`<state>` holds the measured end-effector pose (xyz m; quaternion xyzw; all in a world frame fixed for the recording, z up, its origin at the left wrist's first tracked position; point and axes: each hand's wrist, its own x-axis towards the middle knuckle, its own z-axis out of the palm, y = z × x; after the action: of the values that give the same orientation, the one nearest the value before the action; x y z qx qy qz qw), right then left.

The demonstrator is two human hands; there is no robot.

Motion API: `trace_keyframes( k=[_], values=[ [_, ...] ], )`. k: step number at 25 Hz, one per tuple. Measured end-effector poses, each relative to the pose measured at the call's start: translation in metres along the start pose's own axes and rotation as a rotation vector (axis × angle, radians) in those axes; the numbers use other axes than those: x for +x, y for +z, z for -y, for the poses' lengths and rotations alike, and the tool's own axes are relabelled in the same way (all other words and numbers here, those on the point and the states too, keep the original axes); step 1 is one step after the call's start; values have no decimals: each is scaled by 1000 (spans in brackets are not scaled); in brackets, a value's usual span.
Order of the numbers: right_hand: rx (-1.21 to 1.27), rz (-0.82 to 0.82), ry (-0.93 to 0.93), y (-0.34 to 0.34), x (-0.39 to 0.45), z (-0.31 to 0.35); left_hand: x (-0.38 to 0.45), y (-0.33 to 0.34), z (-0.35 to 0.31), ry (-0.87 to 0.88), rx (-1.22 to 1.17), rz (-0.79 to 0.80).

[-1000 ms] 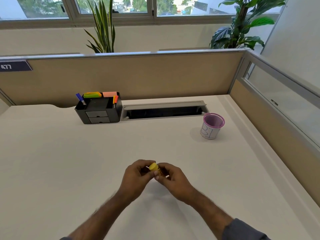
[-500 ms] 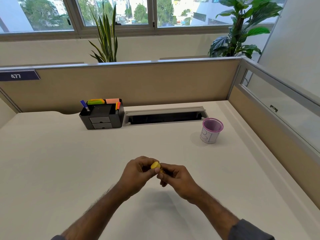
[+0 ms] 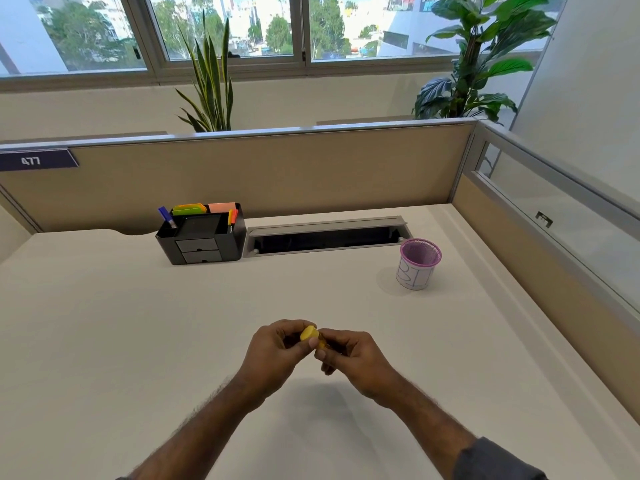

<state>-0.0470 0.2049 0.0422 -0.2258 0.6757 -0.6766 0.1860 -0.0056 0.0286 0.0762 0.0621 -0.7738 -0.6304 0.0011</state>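
Both hands meet just above the pale surface at about 6 o'clock, fingers curled. The left hand pinches a small yellow rounded plastic cap, and the right hand grips the amber piece joined to it. The thing looks light, stiff and probably slippery, so it is best pinched by its sides near the joint.

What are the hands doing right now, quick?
Left hand: closed, pinching the small yellow thing.
Right hand: closed, pinching the other end of the small yellow thing.
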Motion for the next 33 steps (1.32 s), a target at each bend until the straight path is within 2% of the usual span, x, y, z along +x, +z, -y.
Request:
trace_keyframes(
  k=[4,11,18,28,33],
  values=[
    [46,-92,27,0,-1,-5,3,3,-2,24,1,-135],
    [100,-166,111,-3,-5,-11,6,2,12,-105,-200,-99],
    [81,-218,153,-9,-10,-18,24,-6,41,-130,-173,-218],
    [-67,-287,211,-19,-11,-29,39,15,90,-32,375,-282],
    [-164,-339,182,-23,-12,-29,38,29,104,-74,623,-289]
  ],
)
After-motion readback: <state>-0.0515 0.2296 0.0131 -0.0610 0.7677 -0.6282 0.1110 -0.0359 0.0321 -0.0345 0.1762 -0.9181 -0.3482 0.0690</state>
